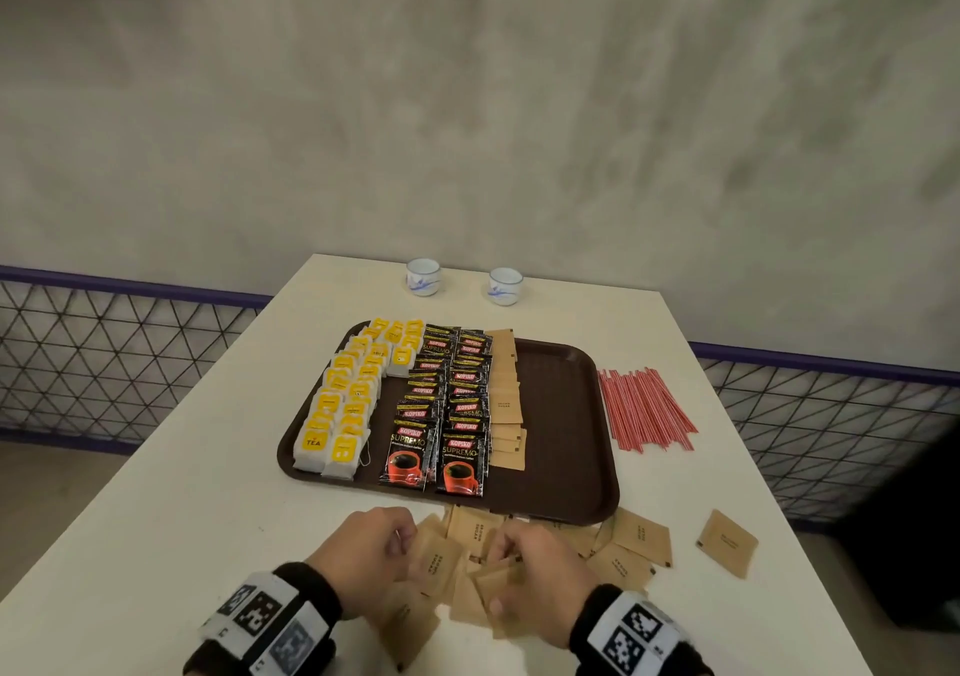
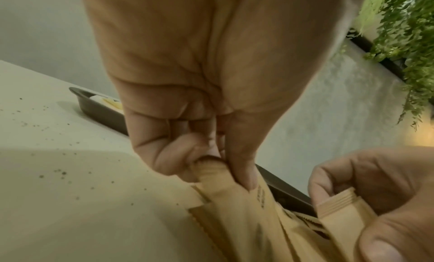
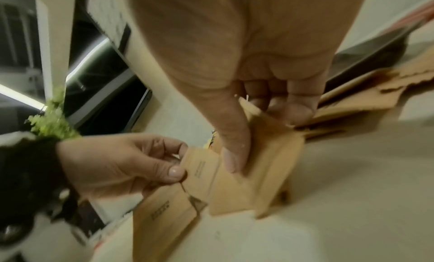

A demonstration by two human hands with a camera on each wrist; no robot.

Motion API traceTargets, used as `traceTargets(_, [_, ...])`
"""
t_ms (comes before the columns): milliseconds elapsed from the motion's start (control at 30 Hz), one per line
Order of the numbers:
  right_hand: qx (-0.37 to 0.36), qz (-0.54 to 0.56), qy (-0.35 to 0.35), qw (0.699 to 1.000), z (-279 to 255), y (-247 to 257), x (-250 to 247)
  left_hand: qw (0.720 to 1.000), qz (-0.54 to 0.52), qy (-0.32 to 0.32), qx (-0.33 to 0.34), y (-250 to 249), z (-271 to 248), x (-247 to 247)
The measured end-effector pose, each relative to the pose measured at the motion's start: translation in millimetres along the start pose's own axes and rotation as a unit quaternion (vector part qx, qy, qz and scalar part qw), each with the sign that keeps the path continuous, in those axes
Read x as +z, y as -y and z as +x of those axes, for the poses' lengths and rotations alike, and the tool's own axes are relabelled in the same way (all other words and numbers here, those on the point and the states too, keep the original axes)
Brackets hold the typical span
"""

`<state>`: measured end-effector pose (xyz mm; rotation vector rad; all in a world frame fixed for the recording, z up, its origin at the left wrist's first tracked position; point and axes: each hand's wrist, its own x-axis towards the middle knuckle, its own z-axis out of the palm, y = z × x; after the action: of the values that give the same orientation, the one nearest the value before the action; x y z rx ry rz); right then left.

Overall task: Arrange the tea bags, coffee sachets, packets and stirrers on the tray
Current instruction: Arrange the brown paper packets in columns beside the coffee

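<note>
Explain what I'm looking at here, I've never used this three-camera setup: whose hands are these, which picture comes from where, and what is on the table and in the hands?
There is no machine: a person works with bare hands, wearing a camera on the head and one on each wrist, on the black bands with square markers. The wide picture is the head view, looking down at a white table. The two close-ups look along each hand at its fingers.

On the brown tray lie rows of yellow tea bags, black coffee sachets and one column of brown sugar packets. The red striped stirrers are off the tray, to its right. Two small cups stand at the far edge.

More loose packets lie on the table in front of the tray. The left hand pinches a packet from this pile, and the right hand holds others.
</note>
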<state>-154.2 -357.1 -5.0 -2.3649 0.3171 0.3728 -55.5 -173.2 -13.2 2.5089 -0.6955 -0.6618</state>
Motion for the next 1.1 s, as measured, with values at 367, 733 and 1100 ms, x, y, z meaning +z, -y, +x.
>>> traceTargets(367, [-0.072,0.206,-0.029,0.976,13.5,-1.1,-23.7,0.978,-0.185,-0.059,0.079,-7.8,-7.0,-15.2])
traceTargets(733, [-0.058,0.464,-0.088,0.879,19.7,2.7,-36.0,0.935,-0.306,-0.064,0.166,-47.2,1.2,-50.6])
traceTargets(1100, [-0.122,0.447,-0.07,0.884,21.0,1.2,-54.6,0.945,-0.236,-0.152,0.165,-75.9,29.9,-48.3])
